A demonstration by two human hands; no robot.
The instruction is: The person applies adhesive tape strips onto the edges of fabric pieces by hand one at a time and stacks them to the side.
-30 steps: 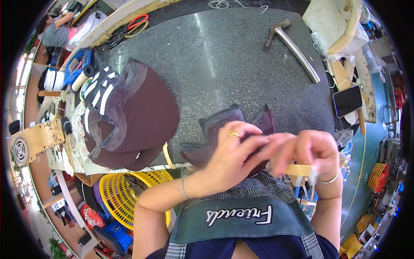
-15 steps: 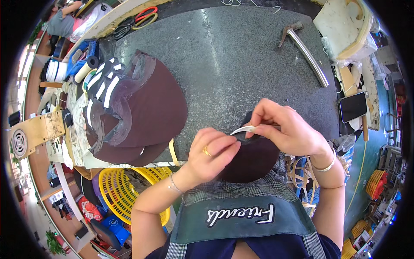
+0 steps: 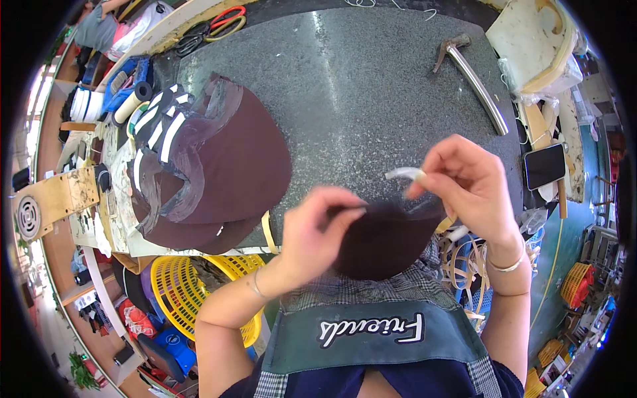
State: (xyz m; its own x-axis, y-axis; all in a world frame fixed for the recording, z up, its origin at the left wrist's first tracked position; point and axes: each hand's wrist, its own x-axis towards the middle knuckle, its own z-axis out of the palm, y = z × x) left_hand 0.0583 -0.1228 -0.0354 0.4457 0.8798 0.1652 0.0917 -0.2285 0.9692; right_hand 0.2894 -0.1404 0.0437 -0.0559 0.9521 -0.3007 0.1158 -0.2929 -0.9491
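Observation:
At the near edge of the worktable lies a dark brown piece of sheet material (image 3: 385,242) with a darker upper edge, partly over my lap. My left hand (image 3: 317,229), slightly blurred, pinches that upper edge near its left end. My right hand (image 3: 464,189) holds a short, curved white strip (image 3: 403,173) between thumb and forefinger, raised above the edge at the right. To the left, a stack of similar dark brown pieces (image 3: 235,159) rests on the table, with wavy dark edges. Black pieces with white stripes (image 3: 166,129) lie on it.
A hammer (image 3: 474,86) lies on the dark stone tabletop (image 3: 371,86) at the far right. Scissors (image 3: 211,30) are at the far left edge. A phone (image 3: 545,166) sits right of the table. A yellow basket (image 3: 176,292) stands below left.
My right hand has lifted away to the right with the white strip, which is now clear of the brown piece's edge. My left hand has shifted slightly left.

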